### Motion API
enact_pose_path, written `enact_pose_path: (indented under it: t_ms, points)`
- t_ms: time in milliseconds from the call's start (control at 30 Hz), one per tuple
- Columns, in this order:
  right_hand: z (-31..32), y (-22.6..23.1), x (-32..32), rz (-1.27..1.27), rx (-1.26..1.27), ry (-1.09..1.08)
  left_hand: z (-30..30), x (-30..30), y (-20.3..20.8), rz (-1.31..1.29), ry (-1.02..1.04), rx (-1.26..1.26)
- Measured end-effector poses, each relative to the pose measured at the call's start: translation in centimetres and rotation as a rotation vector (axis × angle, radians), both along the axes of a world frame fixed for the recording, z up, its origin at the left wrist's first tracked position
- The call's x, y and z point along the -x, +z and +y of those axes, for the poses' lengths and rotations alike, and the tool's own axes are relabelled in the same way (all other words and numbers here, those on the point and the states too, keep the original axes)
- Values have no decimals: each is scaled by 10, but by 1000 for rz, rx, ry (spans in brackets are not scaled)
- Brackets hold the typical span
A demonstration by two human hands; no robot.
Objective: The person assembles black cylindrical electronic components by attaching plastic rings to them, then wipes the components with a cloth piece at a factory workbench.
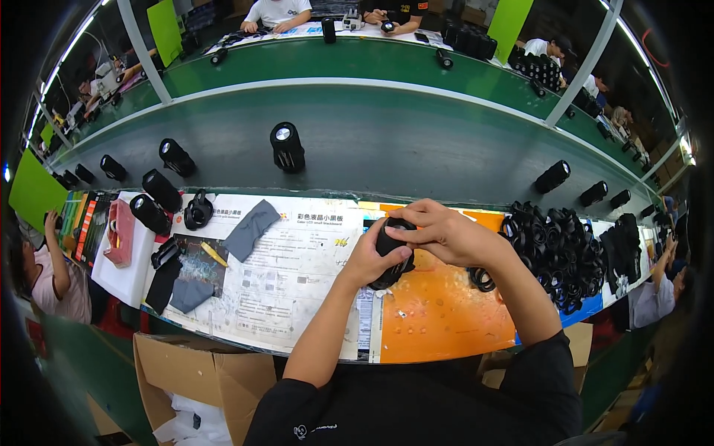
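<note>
Both of my hands are closed around a black cylindrical speaker [391, 239] above the orange board. My left hand [364, 259] grips its left side, the thumb lying across the front. From the right, my right hand [440, 232] reaches over it, its fingers on the top and side. Under the speaker hangs a black looped part, partly hidden by my left hand. To the right of my hands lies a big heap of black straps or rings [554, 256]. Further left stand two black speakers [161, 191] next to a black looped piece [198, 210].
A conveyor belt [416, 141] with several black speakers, one standing upright [287, 149], runs beyond the table. Grey cloths [253, 229], a yellow-handled tool [214, 254] and a pink holder [119, 234] lie left. An open cardboard box [178, 364] stands below. Other people work around the line.
</note>
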State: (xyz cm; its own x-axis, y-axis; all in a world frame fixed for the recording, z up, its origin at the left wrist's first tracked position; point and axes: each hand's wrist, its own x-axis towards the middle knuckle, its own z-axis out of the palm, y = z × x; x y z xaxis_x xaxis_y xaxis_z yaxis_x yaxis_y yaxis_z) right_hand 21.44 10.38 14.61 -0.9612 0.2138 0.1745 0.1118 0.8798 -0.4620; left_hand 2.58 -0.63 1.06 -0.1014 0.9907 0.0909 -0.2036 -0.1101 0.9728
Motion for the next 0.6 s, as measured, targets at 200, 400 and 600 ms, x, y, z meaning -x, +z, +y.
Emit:
enact_pose_path:
  t_ms: [200,400,600]
  points:
    - [18,12,47,183,240,19,3,-3,-15,38,37,-18]
    - [4,-16,98,-317,275,-19,5,-6,-37,86,1,-33]
    - [5,-25,94,9,494,19,2,-2,-26,121,33,-109]
